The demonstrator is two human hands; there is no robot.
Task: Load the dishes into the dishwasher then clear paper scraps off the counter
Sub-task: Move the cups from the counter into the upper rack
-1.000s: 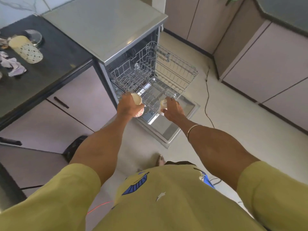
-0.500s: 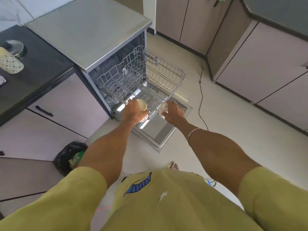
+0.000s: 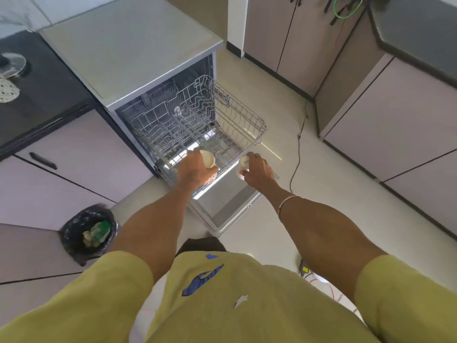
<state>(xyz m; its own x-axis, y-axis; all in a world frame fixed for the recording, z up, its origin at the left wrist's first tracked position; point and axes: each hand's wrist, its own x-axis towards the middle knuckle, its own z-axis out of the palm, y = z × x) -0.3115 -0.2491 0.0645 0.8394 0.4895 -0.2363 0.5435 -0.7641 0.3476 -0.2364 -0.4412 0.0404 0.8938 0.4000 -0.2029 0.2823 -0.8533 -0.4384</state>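
Observation:
The dishwasher (image 3: 138,58) stands open, its door (image 3: 230,206) folded down and its wire rack (image 3: 242,120) pulled out over the door. My left hand (image 3: 195,172) holds a cream cup with red marks (image 3: 209,160) at the rack's near edge. To its right, my right hand (image 3: 257,169) grips a small white cup (image 3: 243,164) just beside the rack's near corner. No dishes show in the rack. On the black counter (image 3: 49,95) at the far left lie a glass lid (image 3: 13,63) and a patterned dish (image 3: 6,91).
A black bin (image 3: 89,233) with rubbish sits on the floor by the left cabinets. A thin cable (image 3: 298,154) runs across the pale floor right of the dishwasher. Grey cabinets (image 3: 395,120) line the right side and the back.
Both hands, each with its cup, have stayed at the rack's near edge. The view has swung so the counter slid further left and the bin came into sight.

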